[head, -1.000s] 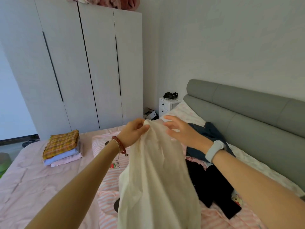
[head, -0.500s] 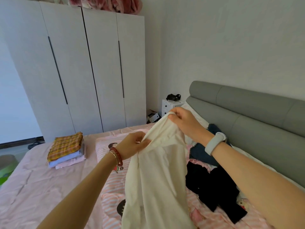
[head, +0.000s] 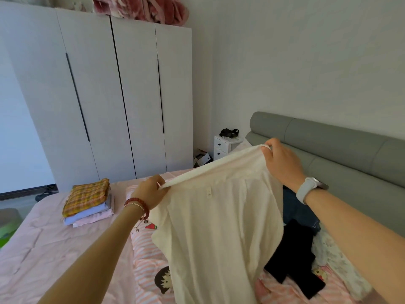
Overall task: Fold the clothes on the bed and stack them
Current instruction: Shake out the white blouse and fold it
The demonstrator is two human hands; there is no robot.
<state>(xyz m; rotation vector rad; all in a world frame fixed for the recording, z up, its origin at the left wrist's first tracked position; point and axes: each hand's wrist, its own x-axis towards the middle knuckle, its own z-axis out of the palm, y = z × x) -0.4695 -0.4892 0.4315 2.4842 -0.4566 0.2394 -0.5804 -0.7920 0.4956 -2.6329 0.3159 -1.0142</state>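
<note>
Both hands hold a white garment [head: 219, 227] up above the bed [head: 43, 255], its top edge stretched in a line between them and the rest hanging down toward 6 o'clock. The left hand [head: 149, 194], with a red bead bracelet [head: 138, 205] at the wrist, pinches the edge's lower end between thumb and curled fingers. The right hand [head: 282, 163], at 2 o'clock from the left, wears a white wristband [head: 306, 189] and grips the upper end, fingers curled over the fabric. Behind the hanging cloth at 4 o'clock lie a black garment [head: 293, 260] and a blue garment [head: 295, 207] on the striped pink bedding. A folded stack [head: 87, 200], plaid piece on top, sits on the bed at 9 o'clock from the left hand, well apart. A grey headboard [head: 339, 150] runs behind the right arm.
</note>
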